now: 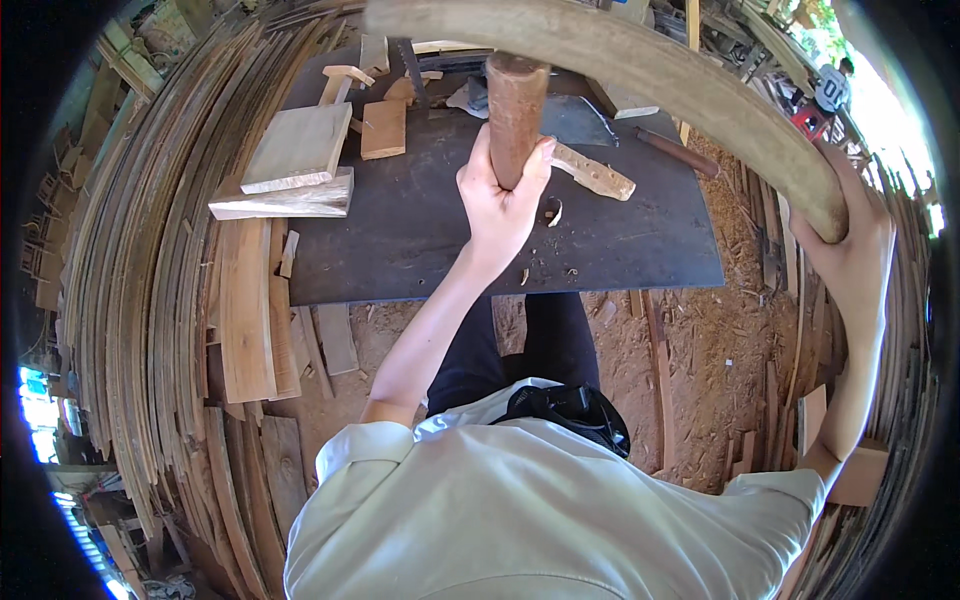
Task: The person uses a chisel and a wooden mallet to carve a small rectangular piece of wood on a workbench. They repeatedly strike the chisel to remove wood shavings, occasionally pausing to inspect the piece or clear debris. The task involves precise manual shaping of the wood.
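My left hand (503, 198) is wrapped round a thick, round brown wooden rod (515, 115), held upright above the dark work surface (620, 245). At the right, my raised right hand (850, 235) grips the lower end of a long, curved, pale wooden piece (690, 90). That piece arches across the top of the view, above the rod's upper end; whether the two touch I cannot tell. A narrow dark strip (412, 75) shows below its far left part, its link to it unclear. Just beyond my left hand lies a short wooden piece with small holes (597, 174).
Wooden blocks (298, 145) and a smaller block (384, 130) lie on the surface's left side. A brown rod (680, 152) crosses its right edge. Long boards (150, 250) are stacked at the left. Another person (832, 88) is in the far right background.
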Demonstrator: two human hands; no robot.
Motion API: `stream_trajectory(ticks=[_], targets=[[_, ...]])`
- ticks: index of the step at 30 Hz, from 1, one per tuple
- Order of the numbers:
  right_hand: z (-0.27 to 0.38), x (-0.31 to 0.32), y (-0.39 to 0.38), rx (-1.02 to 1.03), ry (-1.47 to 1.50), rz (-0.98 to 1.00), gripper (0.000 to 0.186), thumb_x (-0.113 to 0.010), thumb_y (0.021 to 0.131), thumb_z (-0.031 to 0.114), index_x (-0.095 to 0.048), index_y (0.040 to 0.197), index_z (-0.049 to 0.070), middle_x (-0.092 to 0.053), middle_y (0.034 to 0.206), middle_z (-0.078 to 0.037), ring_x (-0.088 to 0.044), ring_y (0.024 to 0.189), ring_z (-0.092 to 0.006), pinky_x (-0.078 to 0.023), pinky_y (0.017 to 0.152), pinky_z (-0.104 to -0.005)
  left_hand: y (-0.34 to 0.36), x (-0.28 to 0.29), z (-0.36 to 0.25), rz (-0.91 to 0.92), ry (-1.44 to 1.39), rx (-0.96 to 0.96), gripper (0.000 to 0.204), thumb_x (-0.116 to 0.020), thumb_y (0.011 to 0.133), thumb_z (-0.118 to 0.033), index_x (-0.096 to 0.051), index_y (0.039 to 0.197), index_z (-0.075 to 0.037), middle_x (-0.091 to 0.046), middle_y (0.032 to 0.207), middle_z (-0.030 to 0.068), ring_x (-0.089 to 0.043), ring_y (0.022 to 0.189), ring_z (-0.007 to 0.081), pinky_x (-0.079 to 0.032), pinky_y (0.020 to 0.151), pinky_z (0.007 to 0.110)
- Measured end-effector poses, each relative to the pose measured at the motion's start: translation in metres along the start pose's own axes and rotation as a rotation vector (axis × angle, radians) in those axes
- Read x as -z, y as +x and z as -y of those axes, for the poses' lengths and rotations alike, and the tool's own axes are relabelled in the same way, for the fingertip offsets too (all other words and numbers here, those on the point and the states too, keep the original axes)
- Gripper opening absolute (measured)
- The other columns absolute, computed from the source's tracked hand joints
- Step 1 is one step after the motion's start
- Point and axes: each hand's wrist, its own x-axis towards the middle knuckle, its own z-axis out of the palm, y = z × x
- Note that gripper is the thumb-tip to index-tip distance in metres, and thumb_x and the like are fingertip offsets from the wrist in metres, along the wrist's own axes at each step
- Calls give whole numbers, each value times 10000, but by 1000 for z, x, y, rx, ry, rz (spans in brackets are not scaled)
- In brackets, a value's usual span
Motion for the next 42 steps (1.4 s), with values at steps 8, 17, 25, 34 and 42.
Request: stream_trajectory(ticks=[8, 17, 25, 34, 42], targets=[[-12, 18, 13, -224, -129, -196, 567, -761, 740, 164, -566, 1251, 17, -698, 976, -145, -688, 864, -214, -534, 778, -334, 1, -8, -5, 12, -52, 1, 181, -696, 854, -116, -564, 906, -4, -616, 681, 18, -554, 594, 42, -447, 534, 220], [-21, 18, 19, -172, -112, -222, 620, -773, 720, 176, -545, 1281, 43, -680, 1037, -168, -682, 912, -282, -524, 824, -353, 1, -11, -5, 38, -30, 11, 187, -706, 849, -118, -564, 895, -5, -605, 662, 21, -547, 577, 42, -438, 520, 214], [-16, 15, 22, 37, -55, -89, 652, -767, 669, 158, -552, 1285, 173, -656, 1025, -185, -636, 926, -371, -519, 796, -381, 2, -4, 1, -8, -51, 31, 181, -674, 876, -112, -571, 964, 8, -616, 707, 4, -546, 607, 37, -444, 548, 207], [-1, 7, 7, 117, -14, -24, 548, -734, 725, 170, -576, 1247, 107, -685, 964, -179, -687, 886, -300, -530, 809, -352, -1, -3, 8, 38, 55, -5, 175, -676, 876, -127, -583, 939, 6, -613, 711, 4, -540, 620, 40, -444, 557, 213], [-7, 11, 6, -101, -17, -87, 616, -772, 743, 274, -545, 1286, 93, -677, 1040, -180, -684, 923, -274, -539, 794, -361, 0, -6, 8, 38, -68, 0, 170, -670, 886, -147, -571, 913, -11, -578, 666, -6, -510, 550, 31, -412, 493, 205]])
